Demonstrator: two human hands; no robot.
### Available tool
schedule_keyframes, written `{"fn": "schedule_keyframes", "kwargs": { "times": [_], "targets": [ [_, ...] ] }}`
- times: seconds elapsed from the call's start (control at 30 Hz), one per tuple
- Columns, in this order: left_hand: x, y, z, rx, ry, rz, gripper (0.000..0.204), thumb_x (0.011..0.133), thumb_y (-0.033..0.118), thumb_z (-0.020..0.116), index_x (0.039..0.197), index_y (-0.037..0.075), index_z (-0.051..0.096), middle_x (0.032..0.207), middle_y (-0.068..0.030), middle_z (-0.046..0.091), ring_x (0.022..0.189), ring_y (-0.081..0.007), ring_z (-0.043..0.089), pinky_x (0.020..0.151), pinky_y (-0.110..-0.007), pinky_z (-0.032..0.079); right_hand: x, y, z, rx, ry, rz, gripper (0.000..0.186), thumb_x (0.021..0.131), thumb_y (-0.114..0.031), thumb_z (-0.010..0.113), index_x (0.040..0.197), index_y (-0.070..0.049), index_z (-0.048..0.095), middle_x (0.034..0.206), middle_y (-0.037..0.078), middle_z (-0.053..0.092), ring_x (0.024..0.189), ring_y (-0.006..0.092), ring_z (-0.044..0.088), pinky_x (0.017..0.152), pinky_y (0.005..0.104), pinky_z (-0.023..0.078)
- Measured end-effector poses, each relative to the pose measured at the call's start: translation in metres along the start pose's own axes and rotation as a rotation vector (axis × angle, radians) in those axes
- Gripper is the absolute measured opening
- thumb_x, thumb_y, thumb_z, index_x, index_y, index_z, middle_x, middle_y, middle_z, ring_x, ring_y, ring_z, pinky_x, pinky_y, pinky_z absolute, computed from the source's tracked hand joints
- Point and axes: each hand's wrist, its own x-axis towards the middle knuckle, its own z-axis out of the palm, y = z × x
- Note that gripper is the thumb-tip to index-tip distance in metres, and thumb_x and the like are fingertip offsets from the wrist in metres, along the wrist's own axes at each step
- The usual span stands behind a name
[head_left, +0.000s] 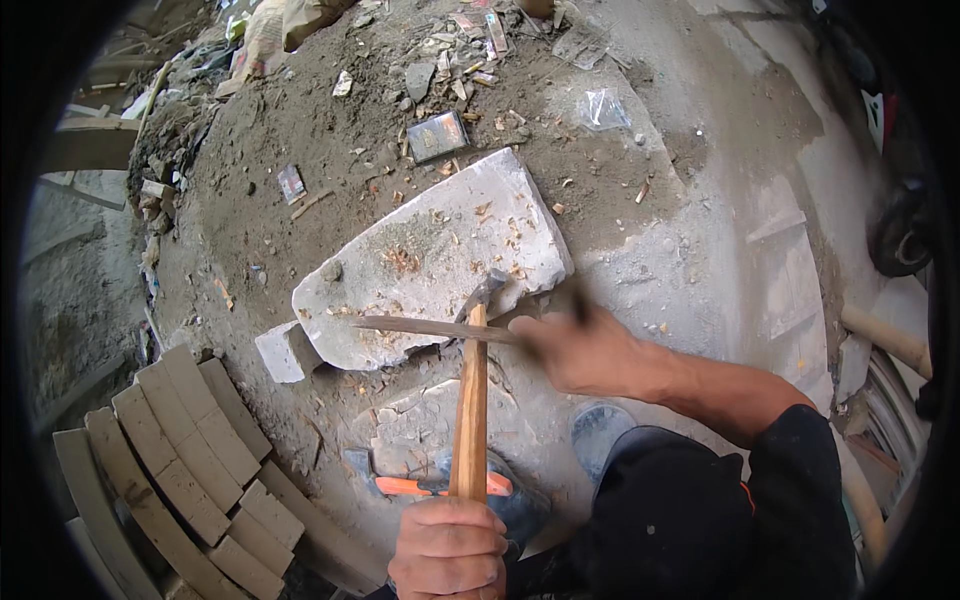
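Note:
At the bottom middle, my left hand (pixel 450 550) is closed around the lower end of a wooden hammer handle (pixel 471 410). The handle points away from me, and its grey metal head (pixel 487 287) lies at the near edge of a pale stone slab (pixel 400 235). My right hand (pixel 585 350), smeared by motion, grips a long, narrow, tapering tool (pixel 420 326), perhaps a file. This tool points left and crosses over the handle just below the head. Wood shavings (pixel 403 260) are scattered on the slab.
A tool with an orange handle (pixel 400 486) lies on the ground near my feet. Stacked grey bricks (pixel 185 430) stand at the left. Beyond the slab are a dark flat box (pixel 437 136), rubble and a clear plastic wrapper (pixel 604 108). A wheel (pixel 903 228) shows at the right.

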Motion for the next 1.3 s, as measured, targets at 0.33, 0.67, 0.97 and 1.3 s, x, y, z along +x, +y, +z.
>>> {"fn": "schedule_keyframes", "kwargs": {
  "times": [0.33, 0.67, 0.97, 1.3],
  "targets": [
    [-0.005, -0.006, 0.004, 0.009, 0.009, 0.044, 0.025, 0.095, 0.020, 0.068, 0.078, 0.008, 0.056, 0.066, -0.0060, 0.059, 0.052, -0.0205, 0.058, 0.051, -0.038, 0.056, 0.000, 0.019, 0.011, -0.015, -0.022, -0.018, 0.011, 0.093, -0.011, 0.061, 0.103, -0.006, 0.059, 0.069, 0.017, 0.066, 0.061, 0.0417, 0.068, 0.055, 0.0545, 0.054],
    [-0.016, -0.007, 0.007, 0.166, 0.294, 0.062, 0.035, 0.110, 0.044, 0.051, 0.095, 0.012, 0.050, 0.075, -0.0028, 0.054, 0.060, -0.0179, 0.053, 0.062, -0.039, 0.051, 0.002, -0.027, -0.011, 0.023, -0.074, -0.092, 0.015, 0.094, -0.012, 0.059, 0.108, -0.005, 0.058, 0.071, 0.019, 0.067, 0.063, 0.0394, 0.072, 0.054, 0.0513, 0.057],
    [-0.003, 0.000, -0.012, 0.242, 0.179, -0.074, 0.034, 0.113, 0.042, 0.043, 0.090, 0.017, 0.041, 0.074, 0.0025, 0.040, 0.061, -0.0122, 0.040, 0.063, -0.031, 0.041, 0.007, -0.026, -0.009, 0.031, -0.037, -0.073, 0.017, 0.091, -0.009, 0.062, 0.107, -0.006, 0.060, 0.074, 0.018, 0.068, 0.064, 0.0396, 0.071, 0.055, 0.0512, 0.056],
    [-0.004, -0.002, -0.018, 0.248, 0.237, -0.090, 0.036, 0.114, 0.045, 0.042, 0.089, 0.019, 0.040, 0.073, 0.0027, 0.040, 0.062, -0.0125, 0.041, 0.064, -0.030, 0.040, 0.012, -0.035, -0.007, -0.047, 0.016, -0.097, 0.019, 0.089, -0.010, 0.064, 0.107, -0.006, 0.061, 0.072, 0.017, 0.066, 0.062, 0.0395, 0.070, 0.053, 0.0513, 0.055]
  ]
}}
